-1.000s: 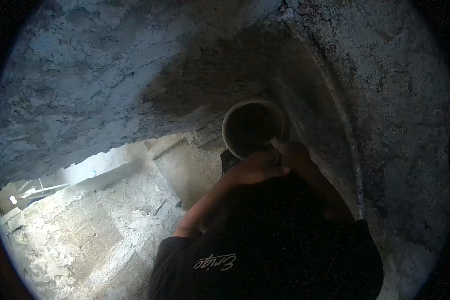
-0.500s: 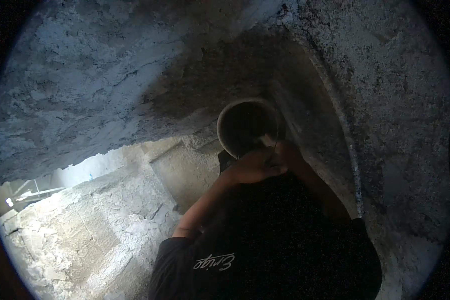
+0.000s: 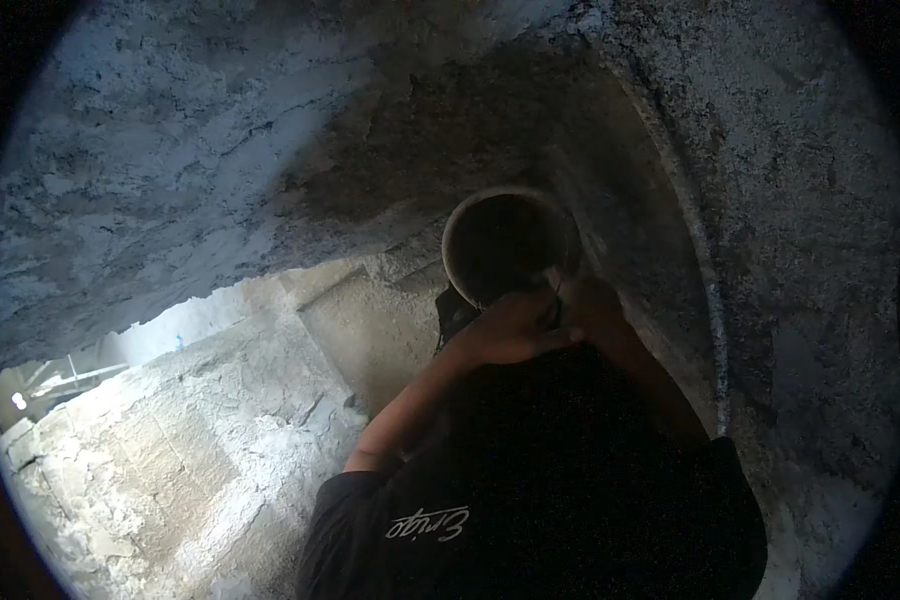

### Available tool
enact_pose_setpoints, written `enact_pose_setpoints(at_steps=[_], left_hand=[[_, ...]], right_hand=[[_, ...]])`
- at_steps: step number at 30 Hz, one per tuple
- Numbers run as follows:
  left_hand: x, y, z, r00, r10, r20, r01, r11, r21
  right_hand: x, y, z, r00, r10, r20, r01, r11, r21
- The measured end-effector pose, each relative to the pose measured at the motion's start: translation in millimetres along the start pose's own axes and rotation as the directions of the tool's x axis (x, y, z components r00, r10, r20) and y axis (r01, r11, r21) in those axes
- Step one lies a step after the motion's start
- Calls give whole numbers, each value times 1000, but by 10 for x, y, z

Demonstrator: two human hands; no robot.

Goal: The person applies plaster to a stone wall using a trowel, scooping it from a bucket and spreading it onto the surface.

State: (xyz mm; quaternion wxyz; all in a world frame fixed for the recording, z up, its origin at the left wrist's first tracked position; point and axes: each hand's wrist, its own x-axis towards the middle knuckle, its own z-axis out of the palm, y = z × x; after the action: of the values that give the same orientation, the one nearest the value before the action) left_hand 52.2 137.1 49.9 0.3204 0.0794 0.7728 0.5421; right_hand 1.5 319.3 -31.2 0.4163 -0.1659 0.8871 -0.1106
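A round bucket (image 3: 451, 250) with a pale rim and a dark inside stands right in front of me. My left hand (image 3: 510, 328) is at its near rim, fingers bent inward; what they grip, if anything, is hidden. Close beside it, my right hand (image 3: 592, 306) lies in shadow at the near right of the rim, its fingers curled. A small pale piece (image 3: 553, 277) shows by the right fingers over the bucket's mouth, too dim to name. The two hands nearly touch.
A rough plastered wall (image 3: 170, 180) rises ahead and to the left. A pale pipe or hose (image 3: 712, 290) curves down the wall at the right. Brightly lit, rough masonry (image 3: 190, 450) lies at the lower left, with thin metal bars (image 3: 75, 378) beyond it.
My right hand has shifted slightly right, widening the gap between the hands. The pale piece has turned and shows less. The bucket sits slightly farther right in view.
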Motion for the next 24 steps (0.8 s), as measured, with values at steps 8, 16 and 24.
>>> enact_pose_setpoints(at_steps=[8, 16, 24], left_hand=[[-73, 7, -46, 999, 4, 46, -4, 1000, -8], [-67, -86, 83, 985, 140, -97, -158, 967, -202], [-207, -163, -92, 990, -60, -127, 31, 975, -219]], right_hand=[[-131, -151, -190, 950, -286, -121, 308, 816, 489], [-170, -385, -295, 956, -269, 121, 253, 959, 128], [-67, -63, -425, 976, -214, -29, 209, 970, -123]])
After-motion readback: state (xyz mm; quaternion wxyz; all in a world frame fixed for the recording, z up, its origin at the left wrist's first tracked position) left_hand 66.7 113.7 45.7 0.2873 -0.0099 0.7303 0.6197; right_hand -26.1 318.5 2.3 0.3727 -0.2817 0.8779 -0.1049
